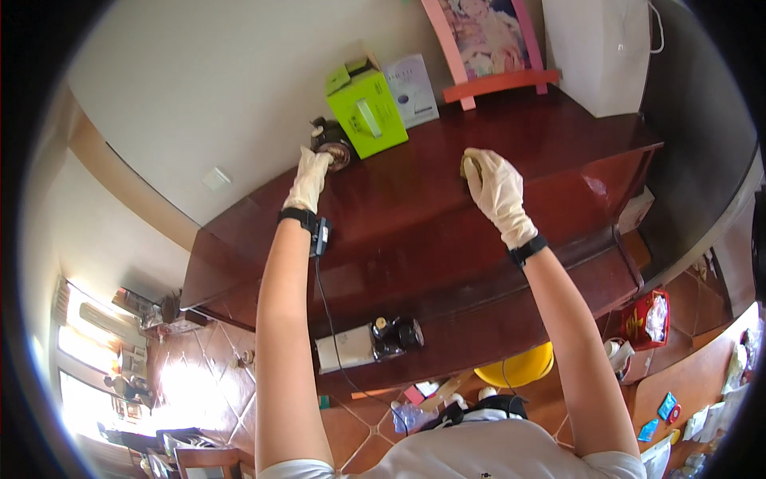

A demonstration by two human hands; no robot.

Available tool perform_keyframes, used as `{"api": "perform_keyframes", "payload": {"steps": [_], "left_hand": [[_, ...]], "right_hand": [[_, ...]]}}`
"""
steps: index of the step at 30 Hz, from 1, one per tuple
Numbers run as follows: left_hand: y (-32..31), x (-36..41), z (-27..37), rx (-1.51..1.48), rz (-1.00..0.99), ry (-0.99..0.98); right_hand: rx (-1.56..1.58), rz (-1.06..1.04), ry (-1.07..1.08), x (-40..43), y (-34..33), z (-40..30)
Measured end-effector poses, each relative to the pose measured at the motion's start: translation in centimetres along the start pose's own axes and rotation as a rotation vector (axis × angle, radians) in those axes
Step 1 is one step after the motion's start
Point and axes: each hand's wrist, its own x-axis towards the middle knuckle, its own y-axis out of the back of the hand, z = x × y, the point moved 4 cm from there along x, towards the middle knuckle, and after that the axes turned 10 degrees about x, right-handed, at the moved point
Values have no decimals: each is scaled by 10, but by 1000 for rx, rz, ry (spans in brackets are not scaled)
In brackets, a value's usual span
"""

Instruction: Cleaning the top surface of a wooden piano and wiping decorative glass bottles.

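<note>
My left hand (309, 179), in a pale glove, grips the edge of a dark ornament (335, 152) with a round brownish face. It is at the back left of a dark red upright piano top (419, 161). A lime-green cardboard box (371, 117) with a handle stands just right of the ornament. My right hand (495, 187), also gloved, is curled around a small olive-brown sponge or cloth (465, 167), mostly hidden by the fingers. That hand is over the piano top near its front edge, right of the green box.
Behind stand a printed card (413, 90), a framed picture on a pink stand (502, 84) and a white box (598, 54). On the lower ledge are a white box (345, 348) and a black ornament (398, 338). A yellow basin (517, 368) is below. A cable (326, 299) hangs from my left wrist.
</note>
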Motion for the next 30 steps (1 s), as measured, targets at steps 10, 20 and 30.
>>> {"api": "perform_keyframes", "payload": {"steps": [10, 20, 30], "left_hand": [[124, -106, 71, 311, 97, -450], [130, -333, 61, 235, 109, -247], [-45, -341, -176, 364, -581, 516]], "right_hand": [[-66, -67, 51, 11, 1, 10], [-69, 7, 47, -1, 3, -2], [-108, -22, 203, 0, -5, 19]]}}
